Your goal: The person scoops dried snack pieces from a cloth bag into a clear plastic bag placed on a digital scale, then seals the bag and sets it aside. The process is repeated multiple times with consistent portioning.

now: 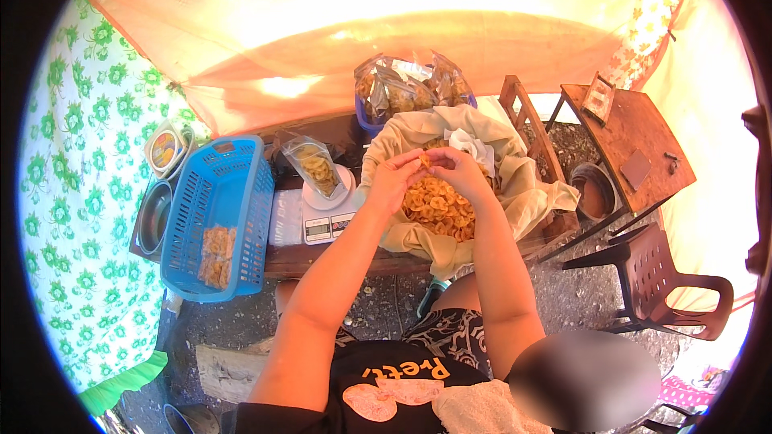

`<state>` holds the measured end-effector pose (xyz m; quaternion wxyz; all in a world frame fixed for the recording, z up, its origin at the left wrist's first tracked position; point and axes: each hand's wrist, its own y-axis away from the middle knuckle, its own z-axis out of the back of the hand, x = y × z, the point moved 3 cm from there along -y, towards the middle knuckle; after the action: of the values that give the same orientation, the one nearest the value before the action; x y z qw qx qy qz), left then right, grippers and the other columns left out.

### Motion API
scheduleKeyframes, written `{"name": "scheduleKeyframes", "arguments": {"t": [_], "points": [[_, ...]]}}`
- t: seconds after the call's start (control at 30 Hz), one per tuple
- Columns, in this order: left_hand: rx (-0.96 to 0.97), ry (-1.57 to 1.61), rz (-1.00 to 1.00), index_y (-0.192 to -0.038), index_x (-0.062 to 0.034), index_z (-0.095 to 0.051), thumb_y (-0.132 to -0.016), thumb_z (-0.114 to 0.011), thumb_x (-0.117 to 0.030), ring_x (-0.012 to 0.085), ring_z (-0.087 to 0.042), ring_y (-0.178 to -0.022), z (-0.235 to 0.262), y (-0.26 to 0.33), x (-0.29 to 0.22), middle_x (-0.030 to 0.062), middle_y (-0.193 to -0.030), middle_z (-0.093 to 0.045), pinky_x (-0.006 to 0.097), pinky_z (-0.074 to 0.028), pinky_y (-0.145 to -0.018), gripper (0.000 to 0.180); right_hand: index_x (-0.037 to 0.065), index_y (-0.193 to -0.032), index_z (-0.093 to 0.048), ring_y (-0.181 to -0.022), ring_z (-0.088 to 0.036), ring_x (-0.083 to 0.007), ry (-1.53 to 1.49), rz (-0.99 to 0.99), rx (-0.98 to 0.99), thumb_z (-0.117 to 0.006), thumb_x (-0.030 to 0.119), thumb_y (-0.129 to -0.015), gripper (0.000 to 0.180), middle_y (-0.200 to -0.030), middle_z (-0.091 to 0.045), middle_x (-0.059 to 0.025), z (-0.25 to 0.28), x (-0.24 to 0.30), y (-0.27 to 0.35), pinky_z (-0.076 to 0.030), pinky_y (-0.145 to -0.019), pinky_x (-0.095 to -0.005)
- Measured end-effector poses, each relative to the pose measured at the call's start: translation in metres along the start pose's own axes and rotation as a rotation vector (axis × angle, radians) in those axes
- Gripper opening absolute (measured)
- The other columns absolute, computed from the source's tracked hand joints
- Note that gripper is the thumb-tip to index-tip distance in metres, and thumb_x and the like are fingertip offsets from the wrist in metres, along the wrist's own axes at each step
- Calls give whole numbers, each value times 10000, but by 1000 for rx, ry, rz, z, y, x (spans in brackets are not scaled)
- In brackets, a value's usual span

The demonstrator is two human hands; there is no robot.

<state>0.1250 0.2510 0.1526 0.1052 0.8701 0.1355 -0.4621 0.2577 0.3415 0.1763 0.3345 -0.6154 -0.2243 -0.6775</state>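
Over a cloth-lined container, my left hand (396, 180) and my right hand (460, 172) meet with their fingertips pinched around a small yellow-orange chip (425, 160). Beneath them lies a heap of thin, curled golden chips (441, 207). Beige cloth (519, 145) drapes over the container's rim and hides its walls. Crumpled white paper or plastic (470, 145) rests at the far side of the heap. Left of my left hand, a clear pouch of chips (315, 169) stands on a white kitchen scale (341, 193).
A blue plastic basket (259, 229) with small packs of chips (217, 257) sits at the left. Behind the heap, filled clear pouches (410, 88) crowd a dark blue basket (366, 123). On the right are a wooden table (647, 133) and a brown plastic chair (651, 273).
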Motion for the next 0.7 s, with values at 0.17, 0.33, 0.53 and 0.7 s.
{"name": "scheduleKeyframes", "arguments": {"t": [0.17, 0.33, 0.53, 0.7], "points": [[42, -263, -179, -1245, 18, -526, -895, -575, 15, 188, -594, -1055, -8, 4, -7, 107, -1145, -601, 302, -509, -912, 354, -21, -1156, -590, -951, -615, -147, -139, -50, 31, -638, 16, -843, 318, -1047, -633, -74, 1, 5, 3, -509, -828, -273], [85, -503, -341, -1345, 1, -412, -871, -568, 67, 210, -566, -1128, -17, 9, -12, 130, -1176, -578, 298, -480, -919, 503, -31, -1162, -573, -974, -610, -154, -212, -84, 38, -640, 33, -842, 333, -1073, -620, -88, 2, 4, 4, -511, -849, -284], [96, -648, -351, -1345, -56, -442, -866, -553, 67, 193, -585, -1086, -18, 18, -13, 126, -1172, -595, 298, -492, -895, 507, -35, -1129, -573, -941, -626, -162, -139, -70, 41, -640, 30, -832, 311, -1034, -633, -89, 2, 0, 5, -520, -824, -289], [116, -806, -411, -1362, -78, -434, -869, -539, 71, 211, -604, -1065, -17, 22, -10, 142, -1163, -609, 303, -499, -883, 526, -40, -1119, -572, -925, -634, -163, 10, -71, 27, -623, 17, -796, 332, -1003, -641, -93, -5, -3, 3, -517, -801, -291]]}}
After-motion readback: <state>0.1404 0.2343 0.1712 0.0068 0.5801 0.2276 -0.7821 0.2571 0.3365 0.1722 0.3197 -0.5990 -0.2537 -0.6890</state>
